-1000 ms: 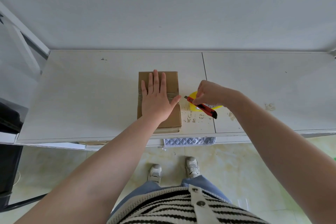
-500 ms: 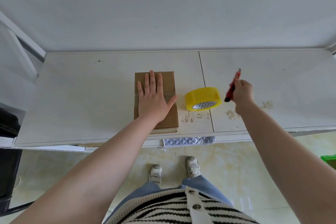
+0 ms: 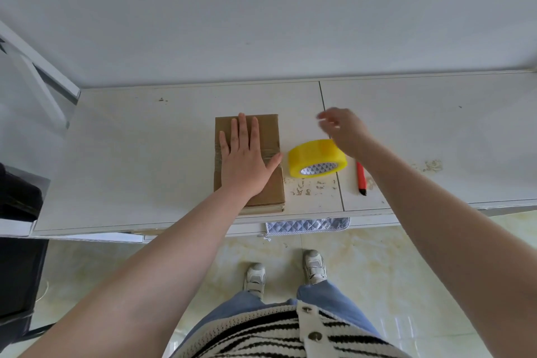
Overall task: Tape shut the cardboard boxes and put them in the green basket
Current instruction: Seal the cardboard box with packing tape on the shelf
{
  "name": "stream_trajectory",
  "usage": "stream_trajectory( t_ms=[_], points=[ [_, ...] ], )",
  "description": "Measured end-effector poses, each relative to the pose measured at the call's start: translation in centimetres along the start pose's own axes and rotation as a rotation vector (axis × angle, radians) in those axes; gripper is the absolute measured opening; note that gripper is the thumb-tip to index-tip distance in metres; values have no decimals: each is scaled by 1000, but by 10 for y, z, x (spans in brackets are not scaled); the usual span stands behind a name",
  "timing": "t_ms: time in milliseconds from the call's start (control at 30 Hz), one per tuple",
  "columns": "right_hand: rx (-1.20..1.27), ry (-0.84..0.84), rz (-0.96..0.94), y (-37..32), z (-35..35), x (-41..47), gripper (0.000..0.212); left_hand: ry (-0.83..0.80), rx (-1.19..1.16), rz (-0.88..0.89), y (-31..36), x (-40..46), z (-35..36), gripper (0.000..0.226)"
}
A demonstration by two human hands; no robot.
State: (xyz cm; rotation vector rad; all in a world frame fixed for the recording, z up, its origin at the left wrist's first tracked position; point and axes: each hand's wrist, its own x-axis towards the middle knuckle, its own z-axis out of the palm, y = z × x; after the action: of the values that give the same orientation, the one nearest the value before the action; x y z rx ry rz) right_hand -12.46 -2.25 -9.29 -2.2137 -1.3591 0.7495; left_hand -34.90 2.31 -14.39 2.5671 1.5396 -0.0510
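Observation:
A flat brown cardboard box lies on the white table, a strip of clear tape across its middle. My left hand presses flat on the box top, fingers straight. A yellow tape roll sits just right of the box. My right hand hovers above and behind the roll, blurred, fingers loose and holding nothing. A red utility knife lies on the table right of the roll, partly hidden under my right forearm. The green basket is out of view.
A grey quilted cloth hangs below the table's front edge. A dark object stands at the left beside the table. A wall rises right behind the table. My feet stand on the tiled floor below.
My right hand has put the red knife down on the table right of the tape roll and moved left above the roll, now holding nothing. My left hand stays flat on the box.

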Motion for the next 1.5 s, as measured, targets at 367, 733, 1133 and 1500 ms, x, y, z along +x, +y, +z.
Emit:
stream_trajectory(
  t_ms=[367, 733, 1133, 1500],
  points=[
    [-545, -684, -28, -60, 13, 7, 53, 18, -1, 27, -4, -1, -1, 97],
    [-443, -665, -35, -49, 4, 9, 27, 20, 3, 22, -3, -2, 0, 94],
    [8, -434, 71, -16, -13, -31, 7, -12, -12, 13, -3, -2, 0, 91],
    [663, -44, 135, -44, -12, -87, 31, 58, -962, 186, 35, -27, -74, 40]
  ],
)
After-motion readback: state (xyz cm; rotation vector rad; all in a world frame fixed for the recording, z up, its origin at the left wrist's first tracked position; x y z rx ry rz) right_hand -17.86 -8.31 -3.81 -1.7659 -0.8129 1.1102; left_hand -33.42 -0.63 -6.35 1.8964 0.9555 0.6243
